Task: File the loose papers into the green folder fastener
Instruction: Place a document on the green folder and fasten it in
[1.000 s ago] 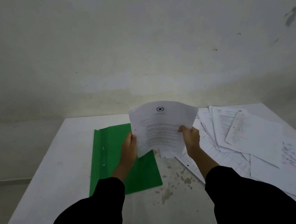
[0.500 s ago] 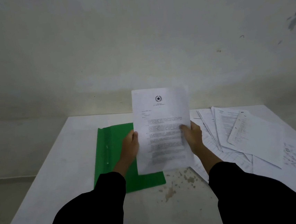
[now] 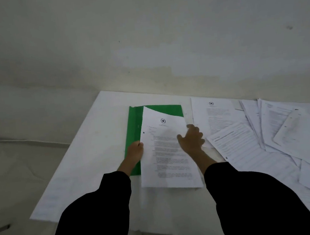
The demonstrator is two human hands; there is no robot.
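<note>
So that its punched edge can be lined up, the printed letter (image 3: 165, 154) is laid over the green folder (image 3: 135, 130) and gripped there by the left hand (image 3: 135, 151). The right hand (image 3: 191, 140) is held open at the opposite edge, seemingly to steady it.

Centre of frame: a green folder (image 3: 132, 130) lies flat on the white table (image 3: 86, 161). A printed sheet (image 3: 166, 160) with a star emblem at its head covers most of the folder; its lower edge overhangs onto the table. The left hand (image 3: 135, 151) grips the sheet's left edge. The right hand (image 3: 191, 140), fingers spread, is at the right edge. Loose papers (image 3: 265, 135) are fanned across the right of the frame.
</note>
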